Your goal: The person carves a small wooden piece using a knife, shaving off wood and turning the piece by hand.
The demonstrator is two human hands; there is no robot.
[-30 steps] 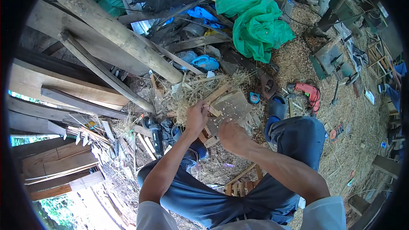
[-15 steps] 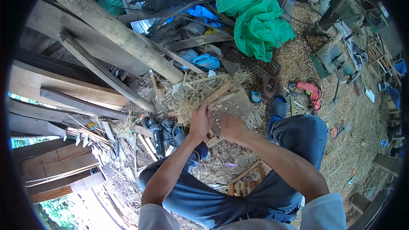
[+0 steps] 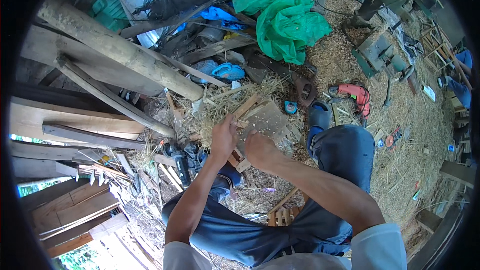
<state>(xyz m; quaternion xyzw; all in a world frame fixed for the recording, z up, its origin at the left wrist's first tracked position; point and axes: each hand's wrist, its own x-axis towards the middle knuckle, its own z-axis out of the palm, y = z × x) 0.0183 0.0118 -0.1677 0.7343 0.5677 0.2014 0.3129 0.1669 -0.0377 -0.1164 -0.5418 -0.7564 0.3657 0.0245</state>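
My left hand is closed around a narrow strip of pale wood, which sticks out beyond the fingers. Close beside it on the right, my right hand has its fingers curled in. What the right hand grips is hidden behind the fingers. Below and beyond both hands lies a flat wooden board, sprinkled with light chips. Small wood pieces show under the hands, between my feet.
Right of the board lie a blue tape measure, a handsaw and a red power drill. A dark power tool is near my left foot. Ahead are a green plastic sheet and a long pole. A slatted wooden piece lies between my legs.
The whole scene has shifted a little to the left in view. Both hands remain over the board; a thin dark tool seen between them earlier no longer shows.
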